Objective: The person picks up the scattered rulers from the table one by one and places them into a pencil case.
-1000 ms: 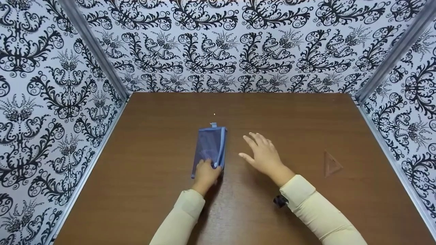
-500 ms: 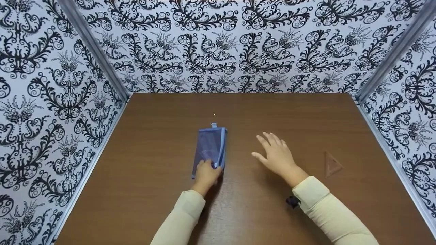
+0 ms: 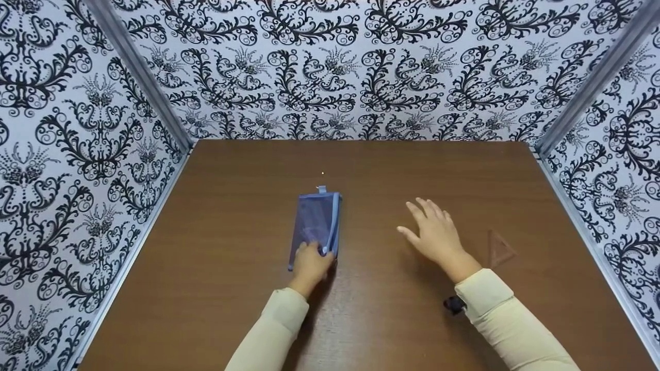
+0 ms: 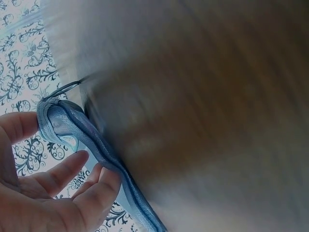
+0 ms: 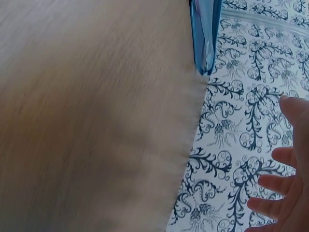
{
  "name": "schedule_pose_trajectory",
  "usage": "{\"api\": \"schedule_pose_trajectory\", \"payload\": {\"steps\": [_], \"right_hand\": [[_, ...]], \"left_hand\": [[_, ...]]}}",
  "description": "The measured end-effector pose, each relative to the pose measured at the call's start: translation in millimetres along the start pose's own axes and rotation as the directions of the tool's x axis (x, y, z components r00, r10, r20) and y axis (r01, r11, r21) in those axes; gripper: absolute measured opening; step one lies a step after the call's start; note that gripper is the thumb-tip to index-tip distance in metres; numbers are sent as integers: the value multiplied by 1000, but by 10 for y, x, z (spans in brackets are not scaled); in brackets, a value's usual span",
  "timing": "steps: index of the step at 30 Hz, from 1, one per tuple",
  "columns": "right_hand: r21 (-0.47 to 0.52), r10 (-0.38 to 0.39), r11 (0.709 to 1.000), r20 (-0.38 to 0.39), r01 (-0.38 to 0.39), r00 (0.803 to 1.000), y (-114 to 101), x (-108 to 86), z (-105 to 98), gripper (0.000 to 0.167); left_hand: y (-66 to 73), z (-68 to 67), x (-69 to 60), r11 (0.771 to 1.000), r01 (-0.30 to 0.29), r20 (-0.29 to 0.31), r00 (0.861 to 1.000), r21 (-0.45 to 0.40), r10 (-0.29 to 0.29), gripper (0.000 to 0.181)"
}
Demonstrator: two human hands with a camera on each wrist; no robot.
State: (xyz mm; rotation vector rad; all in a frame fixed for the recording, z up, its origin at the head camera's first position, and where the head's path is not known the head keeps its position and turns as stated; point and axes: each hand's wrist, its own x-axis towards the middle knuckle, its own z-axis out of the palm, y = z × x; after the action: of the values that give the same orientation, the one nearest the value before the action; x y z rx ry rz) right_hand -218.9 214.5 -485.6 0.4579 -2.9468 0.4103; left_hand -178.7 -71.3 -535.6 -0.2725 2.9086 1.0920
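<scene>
A blue see-through zipper pouch (image 3: 315,219) lies on the wooden table, left of the middle, with a small loop tab at its far end. Its near end is gripped by my left hand (image 3: 311,265), thumb on the zipper side. In the left wrist view the curled fingers (image 4: 99,193) touch the blue zipper edge (image 4: 104,150). Over the table to the right, my right hand (image 3: 438,237) holds nothing, its fingers spread. Beyond it on the right lies a clear, reddish-looking set square (image 3: 499,249), flat on the wood. The pouch also shows at the top of the right wrist view.
The brown wooden table (image 3: 232,206) is enclosed by patterned white-and-black walls (image 3: 319,77) at the back and both sides. Grey metal rails (image 3: 593,77) run along the corners. A small dark device (image 3: 455,305) sits at the right wrist.
My right hand has moved to the right, away from the pouch and closer to the set square, fingers still spread. The left hand keeps its grip and the pouch stays in place.
</scene>
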Motion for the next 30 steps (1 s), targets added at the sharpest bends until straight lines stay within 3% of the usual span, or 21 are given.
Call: {"api": "schedule_pose_trajectory", "payload": {"steps": [8, 30], "right_hand": [[13, 33, 999, -18, -33, 999, 124, -62, -59, 68], [22, 136, 991, -56, -134, 989, 467, -224, -123, 69]], "left_hand": [[-7, 3, 9, 999, 40, 37, 999, -14, -39, 50], [-11, -6, 6, 1000, 23, 42, 999, -20, -22, 51]]}}
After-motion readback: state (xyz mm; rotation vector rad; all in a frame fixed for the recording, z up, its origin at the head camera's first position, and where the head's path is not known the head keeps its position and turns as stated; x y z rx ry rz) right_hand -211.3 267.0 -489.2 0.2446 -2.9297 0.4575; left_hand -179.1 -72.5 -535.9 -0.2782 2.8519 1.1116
